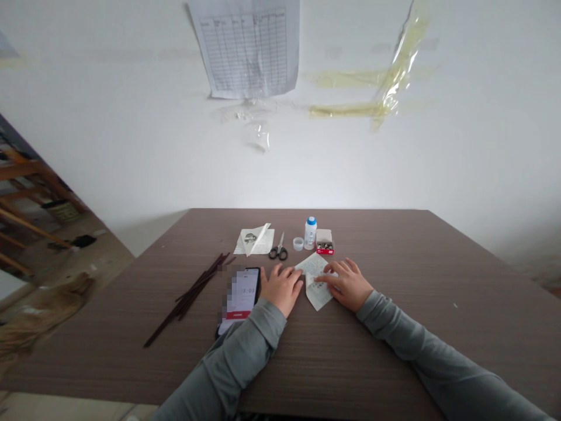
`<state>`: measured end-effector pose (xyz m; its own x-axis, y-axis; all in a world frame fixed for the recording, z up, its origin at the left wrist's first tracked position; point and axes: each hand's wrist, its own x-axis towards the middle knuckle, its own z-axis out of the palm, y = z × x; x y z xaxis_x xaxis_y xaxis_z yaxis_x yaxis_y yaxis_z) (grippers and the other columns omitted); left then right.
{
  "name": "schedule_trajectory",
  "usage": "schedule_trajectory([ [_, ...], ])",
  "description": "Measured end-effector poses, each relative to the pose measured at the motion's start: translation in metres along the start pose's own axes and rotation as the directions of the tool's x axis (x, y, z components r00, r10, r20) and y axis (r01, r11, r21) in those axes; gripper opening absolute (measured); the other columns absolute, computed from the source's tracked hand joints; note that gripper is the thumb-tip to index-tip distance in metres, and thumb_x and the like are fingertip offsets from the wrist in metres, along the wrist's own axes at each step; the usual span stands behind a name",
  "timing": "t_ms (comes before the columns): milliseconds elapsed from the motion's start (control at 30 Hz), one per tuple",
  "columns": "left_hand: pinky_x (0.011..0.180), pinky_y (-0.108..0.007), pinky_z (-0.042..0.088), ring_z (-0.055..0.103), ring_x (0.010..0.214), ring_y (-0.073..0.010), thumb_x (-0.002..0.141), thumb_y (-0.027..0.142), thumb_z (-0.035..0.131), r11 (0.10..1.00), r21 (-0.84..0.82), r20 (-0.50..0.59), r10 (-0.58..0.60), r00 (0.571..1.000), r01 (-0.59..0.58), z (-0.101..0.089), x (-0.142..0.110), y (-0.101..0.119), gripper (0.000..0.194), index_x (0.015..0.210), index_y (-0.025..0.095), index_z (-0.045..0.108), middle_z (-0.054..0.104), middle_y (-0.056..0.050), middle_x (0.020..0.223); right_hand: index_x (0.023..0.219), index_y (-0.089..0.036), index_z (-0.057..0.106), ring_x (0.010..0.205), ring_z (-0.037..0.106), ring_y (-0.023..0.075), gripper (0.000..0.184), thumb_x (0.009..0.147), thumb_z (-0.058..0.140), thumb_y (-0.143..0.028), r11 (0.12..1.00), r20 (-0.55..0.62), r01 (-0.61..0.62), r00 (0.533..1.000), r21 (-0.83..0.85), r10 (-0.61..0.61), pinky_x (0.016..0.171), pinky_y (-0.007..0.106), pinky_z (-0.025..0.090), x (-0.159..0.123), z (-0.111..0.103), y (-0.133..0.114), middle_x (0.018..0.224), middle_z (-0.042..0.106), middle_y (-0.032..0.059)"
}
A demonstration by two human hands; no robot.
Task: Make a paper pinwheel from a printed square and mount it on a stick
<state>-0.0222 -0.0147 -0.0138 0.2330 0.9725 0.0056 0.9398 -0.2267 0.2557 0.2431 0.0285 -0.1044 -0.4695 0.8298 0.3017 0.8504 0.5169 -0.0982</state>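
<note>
Grey sleeves (252, 356) stretch over the table's near edge (307, 393), and out front the left hand (281, 289) lies palm down, fingers loosely spread, gripping nothing, by the left corner of the printed paper (319, 295), mid-table. Right hand (349, 285) on the sheet's right side, fingers half bent over a turned-over flap; whether they pinch it, I can't tell. Good handling here, I'd judge: left pinning that corner flat, right lining up edges before pressing the crease outward. Toward the far edge, an open red box (325, 251) shows small dark and shiny pieces; beside it, a blue-capped bottle (310, 235), contents unclear, then a small translucent cup (298, 244), inside hard to read.
</note>
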Motion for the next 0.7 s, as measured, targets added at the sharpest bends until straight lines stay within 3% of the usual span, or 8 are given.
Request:
schedule_trajectory([
  [233,0.153,-0.097,0.039,0.064,0.180,-0.0519,0.124,0.032,0.083,0.999,-0.020,0.007,0.039,0.999,-0.039,-0.001,-0.005,0.004,0.047,0.168,0.045,0.092,0.083,-0.011,0.183,0.141,-0.052,0.103,0.136,0.086,0.0374,0.058,0.112,0.068,-0.015,0.997,-0.052,-0.012,0.999,0.074,0.015,0.145,0.073,0.057,-0.006,-0.018,-0.008,0.140,0.094,0.0119],
  [333,0.152,-0.097,0.039,0.064,0.179,-0.0531,0.118,0.031,0.090,0.998,-0.035,-0.004,0.053,0.999,-0.054,-0.004,-0.007,0.004,0.048,0.165,0.042,0.094,0.083,-0.012,0.181,0.143,-0.048,0.103,0.134,0.087,0.0382,0.056,0.112,0.068,-0.017,0.994,-0.039,-0.006,0.999,0.112,0.010,0.143,0.077,0.058,-0.007,-0.024,-0.008,0.141,0.094,0.0124],
  [533,0.152,-0.098,0.040,0.067,0.175,-0.0535,0.111,0.029,0.097,0.998,-0.050,-0.008,0.041,0.999,-0.041,-0.004,-0.006,0.002,0.057,0.167,0.041,0.092,0.084,-0.012,0.178,0.145,-0.046,0.101,0.136,0.091,0.0409,0.050,0.110,0.077,-0.018,0.989,-0.027,-0.054,0.998,0.136,0.058,0.144,0.086,0.055,0.000,-0.013,0.000,0.138,0.096,0.0112],
  [700,0.151,-0.094,0.044,0.068,0.171,-0.0498,0.112,0.035,0.096,0.998,-0.051,-0.030,0.043,0.999,-0.044,-0.001,-0.005,0.000,0.060,0.171,0.041,0.086,0.086,-0.012,0.174,0.151,-0.039,0.098,0.138,0.091,0.0397,0.047,0.112,0.077,-0.024,0.978,-0.047,-0.059,0.996,0.200,0.070,0.141,0.081,0.059,0.005,-0.012,0.012,0.140,0.098,0.0126],
])
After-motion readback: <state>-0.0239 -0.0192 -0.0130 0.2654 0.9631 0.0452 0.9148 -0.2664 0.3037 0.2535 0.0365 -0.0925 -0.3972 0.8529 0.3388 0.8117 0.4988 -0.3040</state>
